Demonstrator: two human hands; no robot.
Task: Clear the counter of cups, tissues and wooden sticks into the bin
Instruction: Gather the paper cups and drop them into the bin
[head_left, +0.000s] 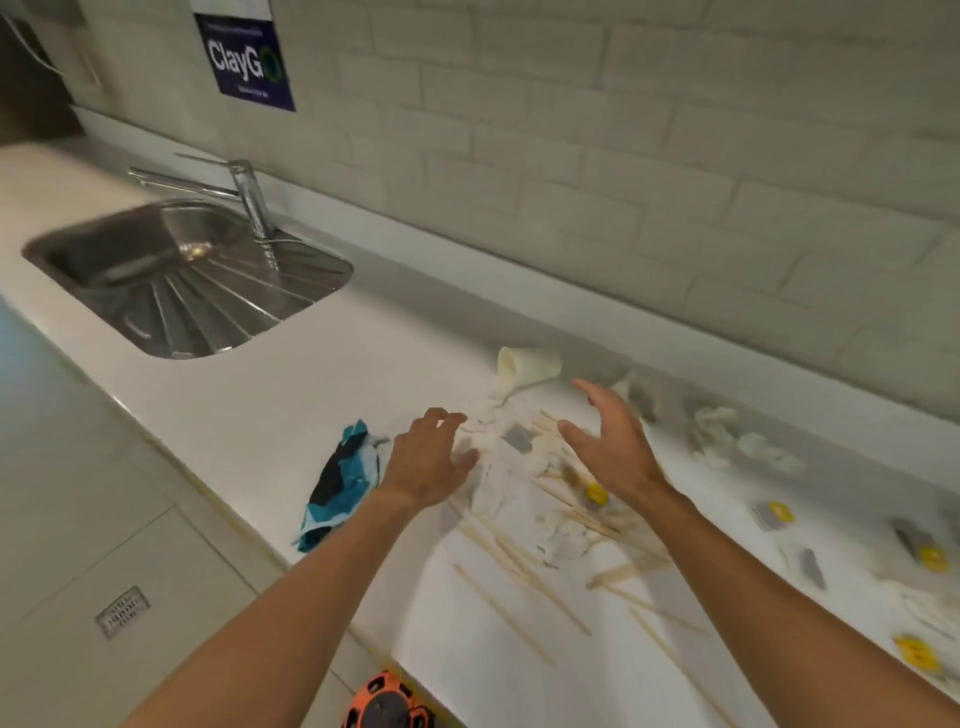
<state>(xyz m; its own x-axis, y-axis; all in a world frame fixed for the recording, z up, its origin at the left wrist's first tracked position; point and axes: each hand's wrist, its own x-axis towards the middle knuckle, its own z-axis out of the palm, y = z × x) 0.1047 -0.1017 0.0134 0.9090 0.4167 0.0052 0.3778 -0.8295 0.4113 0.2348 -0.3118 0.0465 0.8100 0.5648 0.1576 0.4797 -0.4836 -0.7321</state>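
A white paper cup (529, 365) lies on its side near the back of the white counter (322, 384). In front of it spreads a litter of crumpled tissues (493, 483) and several wooden sticks (519, 561). More crumpled tissues (737, 441) lie further right. My left hand (428, 457) hovers over the left edge of the litter, fingers loosely curled and holding nothing. My right hand (613, 441) hovers over the sticks just right of the cup, fingers spread and empty. No bin is in view.
A steel sink (182, 275) with a tap (249, 197) is set into the counter at the left. A blue and black cloth (337, 483) lies by my left wrist. Small grey and yellow packets (774, 514) are scattered at the right. An orange object (387, 701) sits below the counter edge.
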